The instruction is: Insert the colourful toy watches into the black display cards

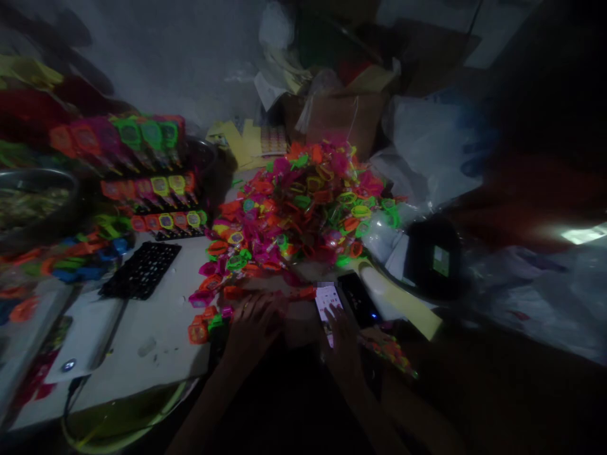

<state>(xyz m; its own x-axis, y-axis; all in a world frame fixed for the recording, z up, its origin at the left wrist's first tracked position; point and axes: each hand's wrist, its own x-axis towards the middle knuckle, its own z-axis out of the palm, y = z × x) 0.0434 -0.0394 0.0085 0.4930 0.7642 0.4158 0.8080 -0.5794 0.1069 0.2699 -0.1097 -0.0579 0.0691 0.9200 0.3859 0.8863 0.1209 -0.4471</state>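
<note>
A lit smartphone (325, 294) lies at the near edge of the table. My right hand (342, 335) is over its screen with the fingers apart, at least one fingertip seeming to touch it. To the left, my left hand (253, 321) rests on the table, fingers stretched forward and holding nothing that shows. An orange watch strap (303, 293) lies between the hands, beyond the fingertips. Ahead spreads a large heap of bright toy watches (303, 202) in pink, orange, green and yellow. The picture is dark, so the fingertips are hard to make out.
A black device with a blue light (359, 299) lies right of the phone. Racked watches (165, 184) and a black perforated tray (142, 270) are at left, near a metal bowl (71, 183). A black round container (432, 259) and plastic bags (427, 145) stand at right.
</note>
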